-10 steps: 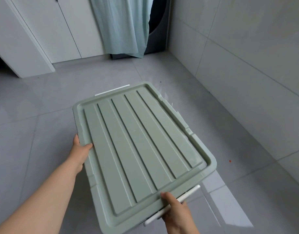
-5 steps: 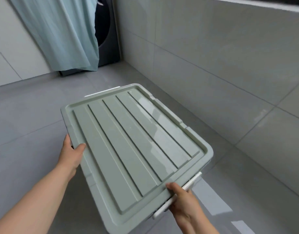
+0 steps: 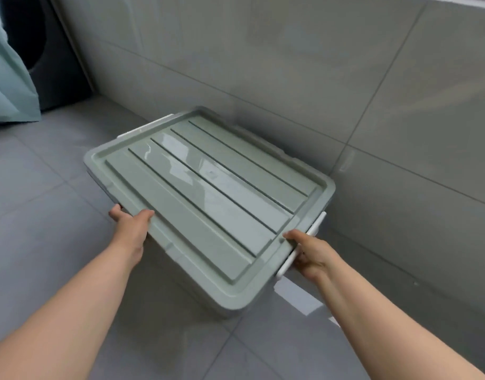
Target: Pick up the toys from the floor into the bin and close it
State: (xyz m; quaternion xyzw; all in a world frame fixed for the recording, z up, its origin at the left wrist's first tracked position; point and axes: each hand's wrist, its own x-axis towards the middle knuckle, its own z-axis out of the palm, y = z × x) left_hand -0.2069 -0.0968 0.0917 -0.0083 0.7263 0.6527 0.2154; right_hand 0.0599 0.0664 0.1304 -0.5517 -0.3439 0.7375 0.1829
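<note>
the grey tiled floor (image 3: 43,242) and the tiled wall (image 3: 345,78) fill most of the view, and no toy shows on the floor in sight. at far left a dark washing machine (image 3: 43,50) stands half behind a pale blue cloth (image 3: 8,86). the bin (image 3: 197,289) sits low, just beside the wall, with its green ribbed lid (image 3: 208,193) lying flat over the rim; whether its base rests on the floor cannot be told. the left grip (image 3: 131,229) holds the lid's long near edge, thumb on top and fingers curled under. the right grip (image 3: 309,256) holds the short end, thumb on the lid and fingers curled round the white latch bar (image 3: 301,248); a second white latch (image 3: 145,128) shows at the far end. the collecting looks done and the lid is on. what may be left is snapping both latches, since it cannot be told if they are locked. no brand, label or writing is readable.
</note>
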